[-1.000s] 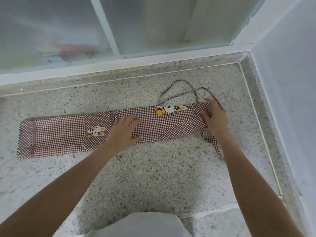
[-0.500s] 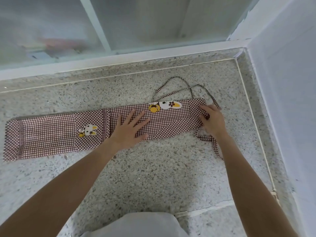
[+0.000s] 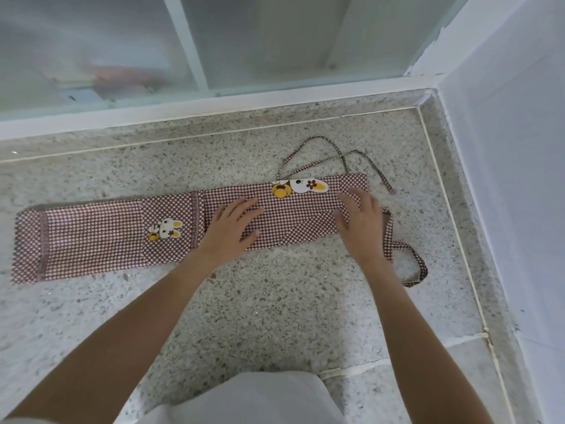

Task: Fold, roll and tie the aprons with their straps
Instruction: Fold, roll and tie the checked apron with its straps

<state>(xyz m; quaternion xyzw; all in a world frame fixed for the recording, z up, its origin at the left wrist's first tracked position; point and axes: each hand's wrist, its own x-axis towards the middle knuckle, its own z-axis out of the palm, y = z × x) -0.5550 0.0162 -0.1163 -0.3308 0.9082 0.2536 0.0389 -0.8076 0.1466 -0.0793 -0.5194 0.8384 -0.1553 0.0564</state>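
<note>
Apron (image 3: 101,237), one only, lies folded into a long narrow band across the speckled floor (image 3: 275,307), running left to right in front of the window frame (image 3: 214,108). My left hand (image 3: 227,229) rests flat on the middle of the band, fingers straight and slightly spread, much as half a second ago. My right hand (image 3: 360,221) now lies flat with straight fingers on the band's right end; half a second ago its fingers were curled at that edge, and the fabric there now looks smoother. Two printed rabbit motifs show: a small one (image 3: 166,229) left of my left hand, a larger one (image 3: 301,186) at the far edge between my hands. Thin straps (image 3: 318,154) loop on the floor beyond the right end; one broader strap (image 3: 406,249) curls beside my right wrist. White wall (image 3: 504,179) borders the floor on the right.
</note>
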